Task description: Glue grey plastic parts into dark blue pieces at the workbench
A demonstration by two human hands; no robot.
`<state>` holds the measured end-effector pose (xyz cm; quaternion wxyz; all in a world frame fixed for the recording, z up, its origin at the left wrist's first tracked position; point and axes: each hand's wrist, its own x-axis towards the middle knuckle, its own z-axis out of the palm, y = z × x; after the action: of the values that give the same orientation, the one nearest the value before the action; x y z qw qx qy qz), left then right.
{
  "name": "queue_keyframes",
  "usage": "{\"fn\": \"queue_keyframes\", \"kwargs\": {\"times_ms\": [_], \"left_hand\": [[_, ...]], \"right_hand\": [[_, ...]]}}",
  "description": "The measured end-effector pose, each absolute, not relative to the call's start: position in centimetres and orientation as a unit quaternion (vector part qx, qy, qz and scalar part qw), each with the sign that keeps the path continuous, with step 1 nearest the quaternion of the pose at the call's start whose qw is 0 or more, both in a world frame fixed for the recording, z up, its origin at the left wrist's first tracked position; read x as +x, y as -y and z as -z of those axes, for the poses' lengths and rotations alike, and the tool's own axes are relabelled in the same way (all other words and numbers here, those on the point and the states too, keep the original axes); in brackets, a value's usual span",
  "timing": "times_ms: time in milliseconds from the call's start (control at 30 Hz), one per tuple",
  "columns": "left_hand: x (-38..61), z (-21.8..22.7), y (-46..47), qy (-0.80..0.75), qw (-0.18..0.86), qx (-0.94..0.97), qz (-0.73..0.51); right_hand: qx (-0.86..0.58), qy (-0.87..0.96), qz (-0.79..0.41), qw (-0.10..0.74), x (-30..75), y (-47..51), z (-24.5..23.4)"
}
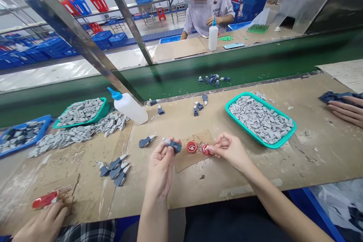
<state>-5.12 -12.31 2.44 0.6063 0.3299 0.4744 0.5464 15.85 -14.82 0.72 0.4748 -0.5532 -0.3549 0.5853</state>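
Observation:
My left hand (162, 162) is closed on a small dark blue and grey plastic part (172, 145), held just above the bench. My right hand (229, 149) pinches something small against a red cap (206, 149) that lies on a scrap of cardboard (193, 151). A second red cap (191, 146) lies between the two hands. Several finished blue and grey parts (115, 168) lie in a group to the left of my left hand, and one more part (146, 141) lies closer.
A teal tray of grey pieces (261, 119) stands right of my hands, another teal tray (82, 112) and a loose grey heap at left. A white glue bottle (129, 106) lies on its side. Co-workers' hands show at bottom left (42, 225) and right (347, 110). A person sits across the green conveyor (255, 64).

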Motion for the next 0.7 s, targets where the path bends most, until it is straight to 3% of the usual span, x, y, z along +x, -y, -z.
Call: {"fn": "queue_keyframes", "kwargs": {"times_ms": [200,433,700], "left_hand": [[-2.2,-2.5,13.9,-0.470,0.602,0.342,-0.548],[-0.9,-3.8,14.4,-0.452,0.619,0.366,-0.528],[-1.0,-3.3,14.9,-0.476,0.591,0.436,-0.484]], "right_hand": [[-0.458,0.361,-0.641,0.500,15.2,15.2,-5.4],[-0.437,0.363,-0.666,0.484,14.7,15.1,-5.6],[-0.472,0.425,-0.679,0.368,15.6,14.7,-5.4]]}}
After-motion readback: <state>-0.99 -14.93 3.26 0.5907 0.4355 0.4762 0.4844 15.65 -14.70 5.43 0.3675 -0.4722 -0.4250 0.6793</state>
